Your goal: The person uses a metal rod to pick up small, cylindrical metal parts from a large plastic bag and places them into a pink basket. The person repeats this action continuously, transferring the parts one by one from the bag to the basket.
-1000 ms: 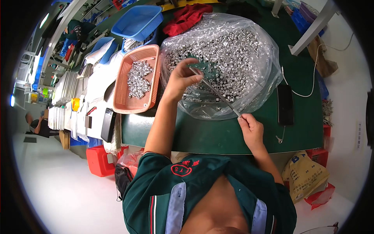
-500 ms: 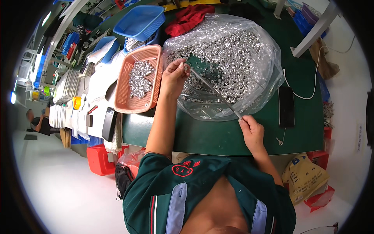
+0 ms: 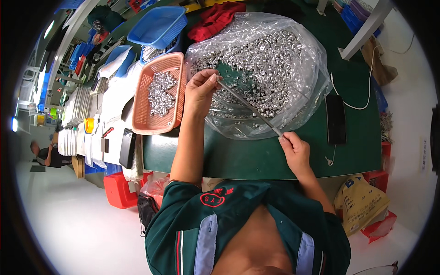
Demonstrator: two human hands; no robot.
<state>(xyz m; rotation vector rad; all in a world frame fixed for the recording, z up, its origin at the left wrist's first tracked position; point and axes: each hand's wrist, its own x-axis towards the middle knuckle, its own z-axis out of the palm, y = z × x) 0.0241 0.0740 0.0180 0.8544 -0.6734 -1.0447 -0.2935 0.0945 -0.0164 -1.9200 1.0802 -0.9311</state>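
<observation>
A thin grey metal rod (image 3: 250, 107) slants across a clear plastic bag (image 3: 238, 130) spread on the table. Its lower right end is pinched in my right hand (image 3: 295, 153). At the upper left end, my left hand (image 3: 201, 91) has thumb and fingertips closed together on the rod's tip; whether a small part sits between them is too small to tell. Below and around the rod lie many small shiny metal ring-like pieces (image 3: 270, 87) on the bag. Left of my left hand stands an orange plastic basket (image 3: 138, 110) holding more such pieces (image 3: 161, 94).
Blue baskets (image 3: 158, 27) and a red cloth (image 3: 215, 20) stand behind. A black phone (image 3: 336, 120) with a white cable (image 3: 357, 108) lies on the green table (image 3: 229, 160) at right. Another black device (image 3: 127, 147) and paper stacks lie left. A person (image 3: 50, 156) is far left.
The whole view has shifted slightly. Both hands keep their places on the rod, with only a tiny movement of the left fingers.
</observation>
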